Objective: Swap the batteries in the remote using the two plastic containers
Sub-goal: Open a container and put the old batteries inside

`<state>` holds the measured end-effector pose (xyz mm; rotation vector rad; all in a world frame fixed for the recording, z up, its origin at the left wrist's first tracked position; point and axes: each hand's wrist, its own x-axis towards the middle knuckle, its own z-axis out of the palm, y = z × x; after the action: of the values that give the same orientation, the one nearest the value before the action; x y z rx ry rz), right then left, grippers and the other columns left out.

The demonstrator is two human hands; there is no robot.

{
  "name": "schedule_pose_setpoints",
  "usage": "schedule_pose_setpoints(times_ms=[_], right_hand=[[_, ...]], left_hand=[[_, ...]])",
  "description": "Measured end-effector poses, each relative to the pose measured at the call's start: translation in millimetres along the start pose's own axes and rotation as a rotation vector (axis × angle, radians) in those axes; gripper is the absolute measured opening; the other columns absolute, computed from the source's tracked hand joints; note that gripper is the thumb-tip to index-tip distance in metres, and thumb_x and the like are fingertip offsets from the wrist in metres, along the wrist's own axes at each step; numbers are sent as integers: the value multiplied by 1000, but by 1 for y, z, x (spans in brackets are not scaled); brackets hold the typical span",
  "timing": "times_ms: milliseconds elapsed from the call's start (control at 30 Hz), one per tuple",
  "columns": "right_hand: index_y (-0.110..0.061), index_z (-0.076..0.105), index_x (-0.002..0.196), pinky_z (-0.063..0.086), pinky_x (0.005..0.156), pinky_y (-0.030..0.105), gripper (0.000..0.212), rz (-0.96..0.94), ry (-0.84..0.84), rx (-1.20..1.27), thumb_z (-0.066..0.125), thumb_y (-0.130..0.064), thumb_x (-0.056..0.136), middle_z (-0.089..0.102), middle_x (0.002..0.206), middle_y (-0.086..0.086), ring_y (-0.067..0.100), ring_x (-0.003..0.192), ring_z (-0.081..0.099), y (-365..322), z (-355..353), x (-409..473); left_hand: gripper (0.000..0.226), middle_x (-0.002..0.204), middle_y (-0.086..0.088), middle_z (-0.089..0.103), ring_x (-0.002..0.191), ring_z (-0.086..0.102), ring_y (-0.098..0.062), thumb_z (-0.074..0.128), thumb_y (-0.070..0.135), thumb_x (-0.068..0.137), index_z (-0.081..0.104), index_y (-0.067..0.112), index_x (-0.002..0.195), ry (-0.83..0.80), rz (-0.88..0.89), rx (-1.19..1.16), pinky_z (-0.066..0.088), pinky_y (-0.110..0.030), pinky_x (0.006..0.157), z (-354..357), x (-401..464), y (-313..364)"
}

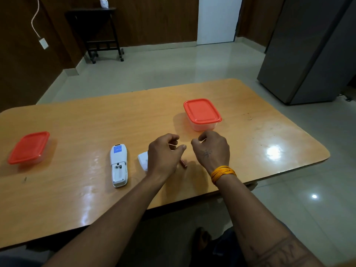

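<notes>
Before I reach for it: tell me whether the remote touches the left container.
Apart. The head view shows bare table between the remote and the left container.

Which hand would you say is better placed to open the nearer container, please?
Probably the right hand: it hovers just in front of the lidded container. The left hand is farther over, above the battery.

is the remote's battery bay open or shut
Open. The remote lies back-up with the cover off, contacts showing and no batteries seen in the bay. A white piece beside it may be the cover.
</notes>
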<state>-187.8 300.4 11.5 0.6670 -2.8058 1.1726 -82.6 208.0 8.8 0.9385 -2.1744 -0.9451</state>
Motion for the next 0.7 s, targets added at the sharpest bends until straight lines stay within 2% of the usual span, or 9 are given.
schedule_pose_setpoints(times_ms=[100, 167, 267, 333, 467, 567, 700], right_hand=[[-13, 70, 101, 52, 72, 34, 23, -2, 118, 61, 61, -31, 90, 71, 97, 10, 30, 86, 66, 9, -1, 25], [-11, 66, 112, 51, 78, 38, 25, -3, 162, 55, 59, -25, 93, 65, 109, 13, 33, 95, 64, 15, -1, 40], [-12, 57, 132, 53, 92, 46, 41, -3, 151, 14, 62, -16, 92, 57, 127, 16, 36, 112, 58, 25, 2, 61], [-12, 52, 140, 53, 95, 49, 51, -30, 98, 4, 62, -11, 89, 54, 133, 18, 38, 117, 56, 34, 5, 73], [-12, 51, 145, 53, 96, 45, 55, -59, 1, -37, 57, -5, 90, 55, 136, 18, 39, 118, 58, 48, 11, 89], [-13, 58, 141, 55, 94, 44, 51, -72, 16, -49, 57, -2, 91, 60, 131, 16, 38, 115, 62, 48, 17, 93], [-13, 70, 124, 57, 84, 41, 39, -96, 81, -24, 58, 1, 90, 67, 111, 14, 36, 100, 66, 48, 19, 95]], left_hand=[[46, 109, 2, 77, 96, 70, -9, 83, 31, 85, 73, 16, 128, -7, -3, -65, 54, -23, 85, 15, 12, 6], [54, 118, 0, 75, 106, 70, -12, 84, 32, 85, 68, 14, 134, -23, -31, -97, 52, -24, 89, 28, 23, 10], [72, 141, -4, 66, 125, 64, -19, 83, 37, 85, 56, 14, 148, -73, -68, -83, 52, -31, 100, 50, 41, 17], [81, 150, -7, 60, 135, 59, -24, 83, 38, 85, 49, 13, 153, -106, -93, -83, 48, -31, 104, 62, 53, 20], [72, 141, -6, 65, 128, 62, -24, 83, 34, 86, 55, 15, 149, -134, -111, -104, 43, -23, 87, 76, 74, 22], [70, 139, -5, 66, 126, 62, -23, 84, 33, 85, 56, 17, 147, -138, -110, -123, 43, -24, 87, 82, 84, 21], [71, 136, -2, 68, 123, 64, -21, 86, 33, 82, 57, 19, 146, -122, -125, -160, 48, -26, 88, 80, 89, 15]])
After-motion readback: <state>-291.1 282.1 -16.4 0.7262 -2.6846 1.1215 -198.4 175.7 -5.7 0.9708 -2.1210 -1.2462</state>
